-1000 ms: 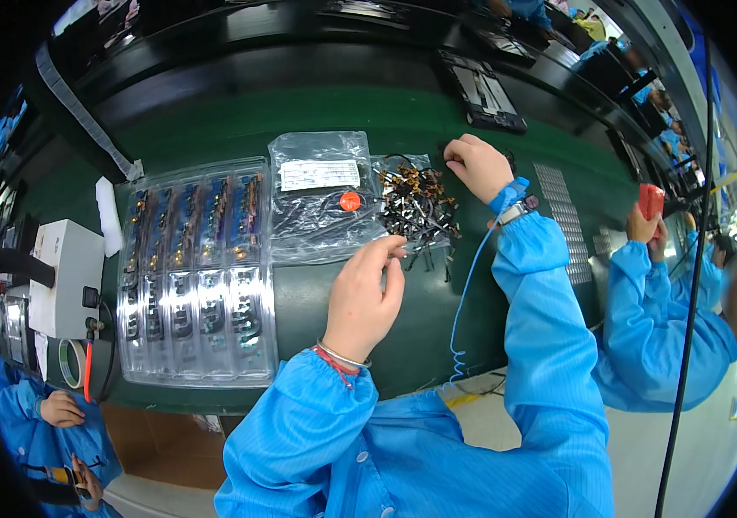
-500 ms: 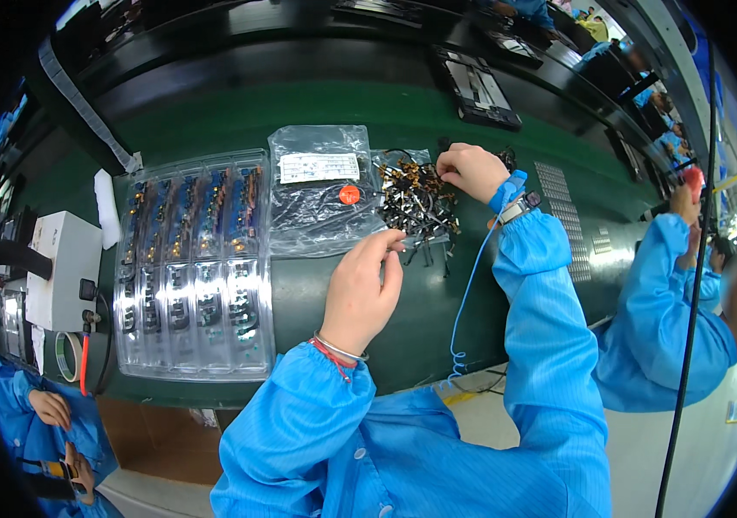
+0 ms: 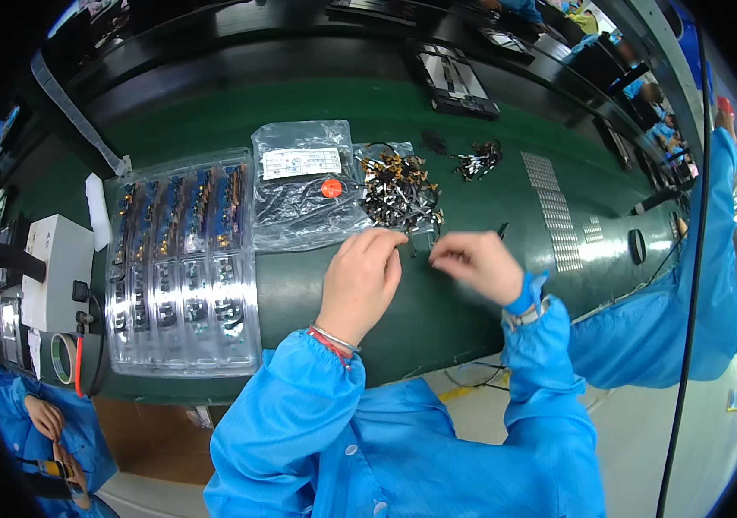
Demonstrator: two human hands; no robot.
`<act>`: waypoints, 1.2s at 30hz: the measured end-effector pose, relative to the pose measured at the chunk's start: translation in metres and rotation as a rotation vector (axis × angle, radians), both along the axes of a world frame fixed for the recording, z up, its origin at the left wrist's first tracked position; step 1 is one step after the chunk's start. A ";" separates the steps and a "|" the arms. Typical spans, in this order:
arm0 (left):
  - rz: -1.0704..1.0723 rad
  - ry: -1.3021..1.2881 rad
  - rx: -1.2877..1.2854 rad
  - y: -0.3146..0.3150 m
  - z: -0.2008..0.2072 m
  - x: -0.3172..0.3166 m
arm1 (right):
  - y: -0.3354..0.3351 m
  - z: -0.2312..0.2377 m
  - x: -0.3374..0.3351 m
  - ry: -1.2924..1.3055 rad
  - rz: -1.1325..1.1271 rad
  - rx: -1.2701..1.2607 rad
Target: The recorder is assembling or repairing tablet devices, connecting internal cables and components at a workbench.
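My left hand (image 3: 358, 287) is at the near edge of a pile of small cable parts (image 3: 399, 192) with gold and silver ends. Its fingers are bent together, and what sits at their tips is too small to name. Just right of it, my right hand (image 3: 479, 266) is slightly blurred over the green mat, fingertips drawn together; whatever they hold is hidden. A thin dark tip shows behind that hand. Farther back lie a smaller heap of similar parts (image 3: 478, 161) and a few black bits (image 3: 433, 142).
On the left are a clear blister tray (image 3: 183, 345) of small boards, a plastic bag (image 3: 299, 207) with a label and a white box (image 3: 62, 268). Rows of small silver pieces (image 3: 551, 211) lie right. A black frame (image 3: 457, 78) stands behind. A co-worker's sleeve (image 3: 679, 319) reaches in at right.
My right hand has come back from the smaller heap toward my left hand, uncovering that heap. My left hand stays by the pile. The co-worker at right has shifted, and the view has moved slightly.
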State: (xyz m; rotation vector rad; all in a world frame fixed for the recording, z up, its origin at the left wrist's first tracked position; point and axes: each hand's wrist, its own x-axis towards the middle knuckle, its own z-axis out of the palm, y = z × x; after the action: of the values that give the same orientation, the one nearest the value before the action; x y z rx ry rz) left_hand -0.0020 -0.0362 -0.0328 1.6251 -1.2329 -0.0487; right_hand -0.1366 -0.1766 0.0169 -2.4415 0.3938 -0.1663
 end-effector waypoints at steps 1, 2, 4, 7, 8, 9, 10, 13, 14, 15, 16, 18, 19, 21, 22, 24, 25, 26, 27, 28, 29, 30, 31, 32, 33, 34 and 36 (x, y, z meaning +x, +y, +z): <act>0.007 0.009 -0.020 -0.002 0.000 0.000 | 0.010 -0.005 -0.004 0.024 0.014 0.040; 0.005 0.010 -0.021 -0.003 0.001 0.000 | 0.014 -0.018 -0.006 -0.068 0.100 -0.012; 0.013 0.120 -0.019 -0.002 0.002 0.002 | 0.023 -0.023 -0.006 -0.091 0.059 -0.041; 0.023 0.146 -0.024 -0.001 -0.001 0.002 | 0.019 -0.013 -0.004 -0.127 -0.275 0.126; 0.024 0.146 -0.024 -0.001 -0.001 0.003 | 0.005 -0.026 -0.001 -0.263 -0.400 0.066; 0.028 0.179 -0.007 0.001 -0.001 0.002 | 0.000 -0.020 0.006 -0.194 -0.493 -0.074; 0.025 0.211 0.006 0.001 0.000 0.002 | -0.009 -0.026 0.011 -0.182 -0.469 -0.120; 0.031 0.249 0.007 0.004 0.000 0.001 | -0.023 -0.041 0.024 -0.137 -0.421 -0.122; 0.035 0.247 0.006 0.004 -0.001 0.001 | -0.024 -0.042 0.027 -0.101 -0.400 -0.077; 0.015 0.278 0.002 0.005 -0.001 0.001 | -0.024 -0.039 0.028 -0.102 -0.394 -0.077; -0.007 0.310 -0.002 0.005 -0.001 0.001 | -0.024 -0.034 0.027 -0.087 -0.402 -0.012; -0.037 0.243 -0.014 0.004 -0.001 0.001 | -0.029 -0.028 0.024 -0.079 -0.393 0.081; -0.072 0.177 -0.025 0.003 -0.002 0.001 | -0.031 -0.027 0.024 -0.077 -0.391 0.080; -0.124 0.099 0.043 -0.001 -0.007 0.000 | -0.032 -0.024 0.023 -0.184 -0.352 0.303; -0.109 -0.097 0.005 -0.006 -0.009 -0.002 | -0.029 -0.019 0.026 -0.195 -0.338 0.279; -0.071 -0.401 -0.010 -0.019 -0.011 -0.005 | -0.021 -0.007 0.033 -0.195 -0.332 0.197; -0.070 -0.398 -0.010 -0.025 -0.012 -0.004 | -0.016 -0.002 0.037 -0.198 -0.321 0.117; -0.066 -0.476 -0.028 -0.031 -0.012 -0.003 | -0.012 0.002 0.041 -0.215 -0.331 0.052; -0.064 -0.554 -0.049 -0.036 -0.011 -0.004 | -0.012 0.003 0.043 -0.213 -0.331 0.050; -0.094 -0.621 -0.073 -0.039 -0.008 -0.006 | -0.011 0.004 0.045 -0.214 -0.321 -0.002; -0.092 -0.619 -0.075 -0.040 -0.005 -0.007 | -0.011 0.004 0.047 -0.215 -0.309 -0.053; -0.069 -0.637 -0.079 -0.041 -0.003 -0.007 | -0.008 0.007 0.049 -0.219 -0.309 -0.092; -0.046 -0.656 -0.083 -0.042 -0.002 -0.007 | -0.009 0.007 0.049 -0.219 -0.307 -0.095; -0.009 -0.622 -0.050 -0.041 -0.004 -0.005 | -0.010 0.007 0.049 -0.265 -0.298 -0.221; -0.006 -0.622 -0.051 -0.039 -0.003 -0.003 | -0.010 0.008 0.048 -0.312 -0.286 -0.345; 0.006 -0.561 -0.044 -0.035 0.000 -0.002 | -0.011 0.009 0.046 -0.347 -0.310 -0.379; -0.047 -0.313 -0.029 -0.030 -0.001 0.001 | -0.006 0.012 0.039 -0.432 -0.346 -0.273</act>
State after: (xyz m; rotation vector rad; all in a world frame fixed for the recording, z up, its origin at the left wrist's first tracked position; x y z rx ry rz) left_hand -0.0009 -0.0663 -0.0340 1.6199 -1.5018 0.2004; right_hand -0.0971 -0.1824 0.0292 -2.4853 0.6239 -0.9307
